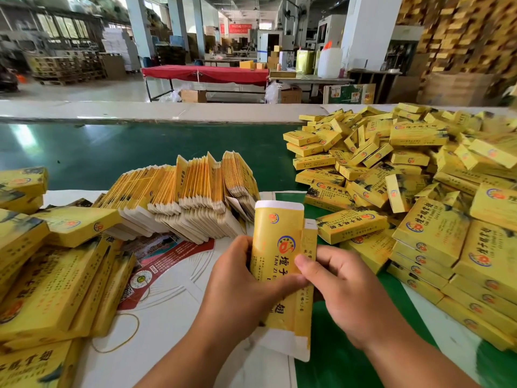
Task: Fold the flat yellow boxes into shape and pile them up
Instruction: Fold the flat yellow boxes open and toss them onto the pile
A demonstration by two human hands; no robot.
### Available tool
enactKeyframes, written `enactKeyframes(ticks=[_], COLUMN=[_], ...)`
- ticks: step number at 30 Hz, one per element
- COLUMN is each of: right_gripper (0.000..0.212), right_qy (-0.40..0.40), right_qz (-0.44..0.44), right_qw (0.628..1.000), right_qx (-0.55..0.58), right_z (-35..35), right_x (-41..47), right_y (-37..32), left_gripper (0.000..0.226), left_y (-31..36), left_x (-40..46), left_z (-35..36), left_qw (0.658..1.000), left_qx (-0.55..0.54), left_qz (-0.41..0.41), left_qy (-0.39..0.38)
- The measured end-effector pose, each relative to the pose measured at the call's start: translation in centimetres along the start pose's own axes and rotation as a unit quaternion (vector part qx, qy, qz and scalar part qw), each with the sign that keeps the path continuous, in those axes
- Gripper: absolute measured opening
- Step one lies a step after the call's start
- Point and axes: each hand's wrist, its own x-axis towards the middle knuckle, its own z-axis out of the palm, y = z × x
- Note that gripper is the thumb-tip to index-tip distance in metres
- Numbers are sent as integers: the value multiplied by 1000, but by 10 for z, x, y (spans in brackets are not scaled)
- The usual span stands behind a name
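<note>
A flat yellow box (pixel 275 242) with white end flaps stands upright between both hands, low in the middle of the view. My left hand (pixel 237 287) grips its left edge, thumb across the printed front. My right hand (pixel 344 287) pinches its right edge, thumb on the front. Behind them leans a row of flat yellow boxes (pixel 184 197), stacked on edge. A big heap of folded yellow boxes (pixel 405 186) fills the right side of the table.
More yellow boxes (pixel 42 275) lie piled at the left. A printed white and red sheet (pixel 167 264) and a rubber band (pixel 123 334) lie on the table. The green conveyor belt (pixel 112 152) runs behind. The workshop floor lies beyond.
</note>
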Motion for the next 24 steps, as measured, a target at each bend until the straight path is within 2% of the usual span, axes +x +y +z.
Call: enactKeyframes(ticks=[4,6,11,16,20,24], right_gripper=[20,23,44,52,51,47], right_qy=[28,49,107,106,84,99], right_qz=[-9,-16,-42,-35,-22,-35], right_qw=[999,998,993,994,996,994], right_qx=[38,34,8,-7,14,39], right_z=[5,8,18,20,24,20], right_x=[2,1,-7,-9,-10,-5], right_y=[2,1,-7,-14,-12,-9], left_gripper=[30,24,37,48,44,41], left_y=[1,3,6,9,6,7], left_x=[-2,-4,-7,-6,-3,-4], left_z=[2,4,10,8,3,7], left_qw=[998,995,992,982,991,992], left_qx=[-69,-98,-128,-189,-78,-19], left_qz=[10,5,3,-13,35,67], left_qy=[4,9,11,28,102,109])
